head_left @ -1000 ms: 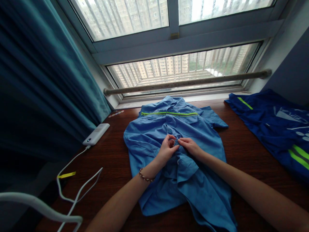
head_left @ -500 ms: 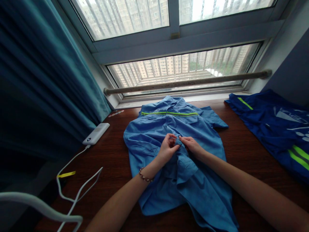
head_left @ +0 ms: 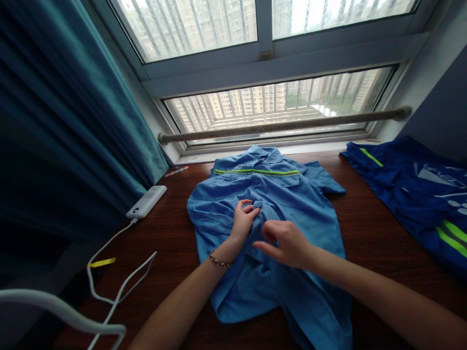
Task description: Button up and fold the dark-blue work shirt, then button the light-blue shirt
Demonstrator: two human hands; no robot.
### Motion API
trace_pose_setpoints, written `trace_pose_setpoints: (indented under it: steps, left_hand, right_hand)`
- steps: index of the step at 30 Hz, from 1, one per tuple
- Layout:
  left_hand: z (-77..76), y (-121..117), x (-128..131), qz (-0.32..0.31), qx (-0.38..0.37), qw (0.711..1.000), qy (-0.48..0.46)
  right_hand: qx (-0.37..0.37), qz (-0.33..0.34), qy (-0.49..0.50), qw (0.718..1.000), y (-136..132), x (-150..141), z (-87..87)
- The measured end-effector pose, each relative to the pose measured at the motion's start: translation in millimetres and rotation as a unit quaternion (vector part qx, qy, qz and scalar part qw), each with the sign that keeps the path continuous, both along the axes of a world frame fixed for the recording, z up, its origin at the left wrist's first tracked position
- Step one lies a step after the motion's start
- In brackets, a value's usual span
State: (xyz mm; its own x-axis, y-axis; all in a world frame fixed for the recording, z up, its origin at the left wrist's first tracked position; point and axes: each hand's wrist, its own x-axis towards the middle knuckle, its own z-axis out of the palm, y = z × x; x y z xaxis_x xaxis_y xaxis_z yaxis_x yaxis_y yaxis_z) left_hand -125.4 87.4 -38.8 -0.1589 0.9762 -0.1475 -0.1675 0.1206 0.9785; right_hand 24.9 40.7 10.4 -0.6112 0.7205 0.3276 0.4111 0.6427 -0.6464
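Note:
A light blue short-sleeved work shirt [head_left: 306, 209] lies front up on the brown wooden surface, its collar towards the window and a yellow-green stripe across the chest. At the middle of its front edge, my left hand [head_left: 243, 221] pinches the cloth beside a button [head_left: 257, 204]. My right hand [head_left: 290, 243] hovers over the lower front of the shirt, apart from my left. Its thumb sticks out away from the curled fingers, and I see nothing in it. Higher on the placket another button [head_left: 256, 181] shows.
A dark blue garment [head_left: 412, 189] with yellow-green stripes lies to the right. On the left are a white power bank [head_left: 146, 201], its white cable [head_left: 89, 277] and a yellow tag [head_left: 102, 262]. A metal rail [head_left: 284, 127] crosses the window, and a teal curtain [head_left: 83, 112] hangs at the left.
My right hand has let go of the shirt front and drawn back towards me. My left hand has shifted slightly left with the cloth, and the raised lower front has dropped flatter.

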Motion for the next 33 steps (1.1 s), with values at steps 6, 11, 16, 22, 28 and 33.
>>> trace_pose_setpoints:
  steps: [6,11,16,22,28,33]
  left_hand:
    - [-1.6,-6.3,5.4,-0.048,-0.037,0.998,0.003]
    - [-4.0,-5.1,3.7,-0.076,-0.047,0.996,0.004]
    - [-15.8,-0.1,1.1,-0.09,-0.012,0.995,0.049]
    - [-21.0,1.9,3.2,-0.123,0.09,0.981,0.12]
    - [-9.7,23.3,-1.5,-0.168,0.166,0.944,0.231]
    - [1.7,26.3,-2.6,-0.177,0.176,0.936,0.25]
  right_hand:
    - [0.121,-0.009,-0.198,0.973,-35.1,-20.8,-14.0]
    - [0.071,-0.082,-0.244,0.964,-22.4,-21.5,-33.3]
    - [-0.055,0.027,-0.155,0.986,2.1,5.1,-33.9]
    - [-0.297,0.058,0.021,0.953,32.1,44.7,-39.3]
    - [-0.538,-0.074,0.275,0.793,52.5,51.4,-39.2]
    - [-0.511,-0.102,0.412,0.748,59.7,43.5,-47.0]
